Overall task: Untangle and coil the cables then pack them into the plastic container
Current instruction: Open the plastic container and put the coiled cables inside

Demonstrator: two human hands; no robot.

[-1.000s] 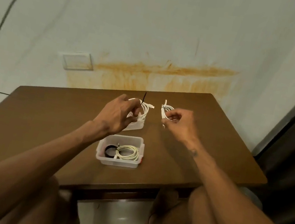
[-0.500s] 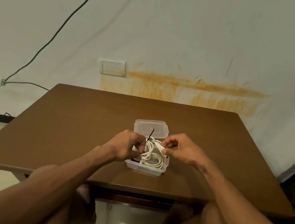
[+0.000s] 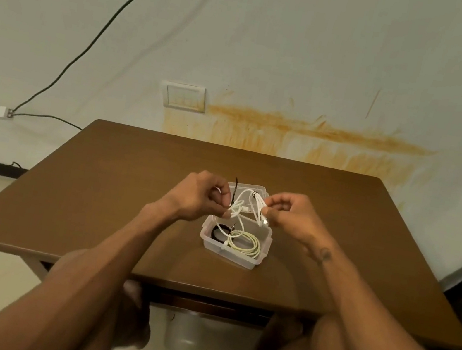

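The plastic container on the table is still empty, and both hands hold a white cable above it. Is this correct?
Not fully. The head view shows the plastic container is not empty: a coiled pale cable and a black cable already lie inside. The rest holds: the left hand and right hand hold a white cable above it.

The plastic container [image 3: 234, 245] is clear, smooth plastic with a faint sheen, and its lid [image 3: 247, 191] just behind it looks the same. Inside the container, the yellowish cable [image 3: 246, 240] and black cable [image 3: 218, 231] look rubbery and smooth. Under the container, the table [image 3: 116, 185] is brown wood, satin-finished.
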